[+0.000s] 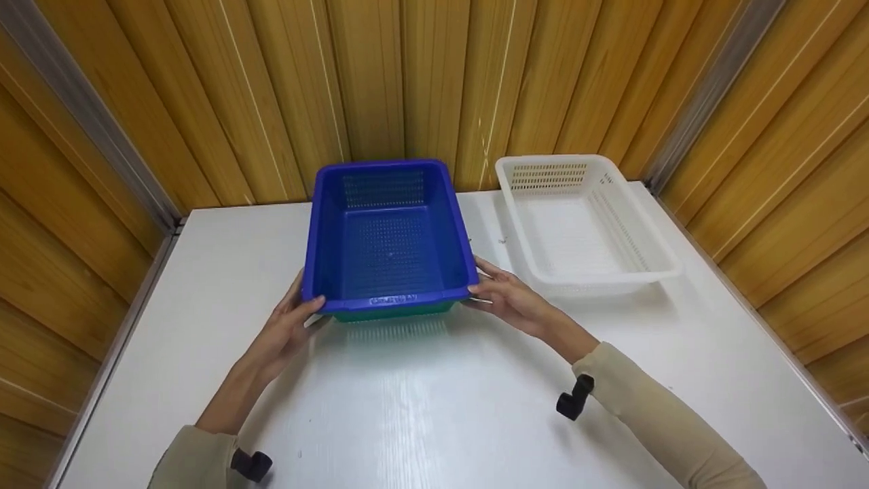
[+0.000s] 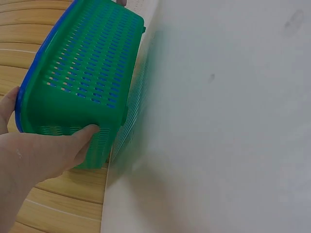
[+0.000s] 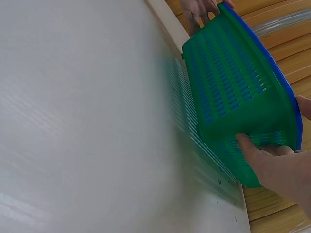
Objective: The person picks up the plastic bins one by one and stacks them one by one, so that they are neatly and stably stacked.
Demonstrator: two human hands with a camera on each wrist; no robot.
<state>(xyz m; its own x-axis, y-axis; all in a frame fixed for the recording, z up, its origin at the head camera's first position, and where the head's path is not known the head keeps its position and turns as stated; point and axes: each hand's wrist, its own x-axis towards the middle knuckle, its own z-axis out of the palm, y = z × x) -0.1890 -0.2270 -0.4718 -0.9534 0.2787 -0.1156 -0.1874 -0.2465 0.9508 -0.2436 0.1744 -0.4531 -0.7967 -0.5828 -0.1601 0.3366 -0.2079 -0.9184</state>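
A blue plastic basket [image 1: 390, 255] is nested inside a green perforated basket [image 2: 92, 63], its blue rim covering the green one. My left hand [image 1: 282, 333] grips the pair at the front left corner, one digit over the blue rim and another against the green wall. At the front right corner my right hand [image 1: 509, 299] holds them in the same way. Below, the green basket's base is close over the white table [image 1: 380, 407], where its reflection shows. From above, only a strip of green shows under the front rim.
A white perforated basket [image 1: 587, 231] stands at the table's back right, to the right of the blue one. Wood-look panels [image 1: 434, 75] close off the back and both sides. Black wrist mounts [image 1: 576, 397] sit on both sleeves.
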